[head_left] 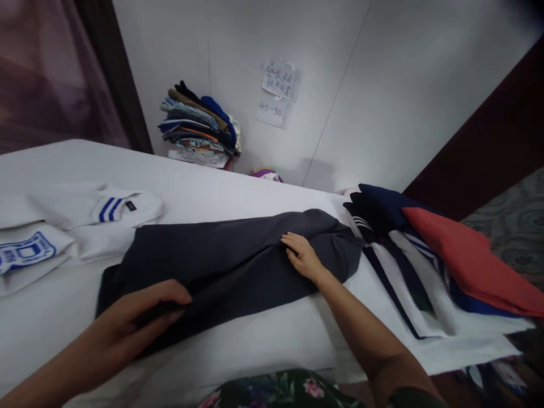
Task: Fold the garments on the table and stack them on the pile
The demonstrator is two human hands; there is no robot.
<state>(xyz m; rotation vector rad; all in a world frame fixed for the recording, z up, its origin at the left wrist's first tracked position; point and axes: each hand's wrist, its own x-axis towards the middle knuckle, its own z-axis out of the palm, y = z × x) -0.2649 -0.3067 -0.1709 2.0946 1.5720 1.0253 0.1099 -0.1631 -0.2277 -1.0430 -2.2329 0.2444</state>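
Observation:
A dark grey garment lies lengthwise across the white table, partly folded over itself; its exact kind cannot be made out. My left hand pinches the near edge of the cloth at its left part, with thumb and fingers closed on a fold. Further right, my right hand rests on top of the garment, fingers stretched out and touching the fabric. To the left lies a white shirt with blue stripes and a blue print.
On the right, several folded clothes overlap, with a red garment on top. A stack of folded clothes stands beyond the table's far edge. Handwritten paper signs hang on the wall. The white table runs across the view.

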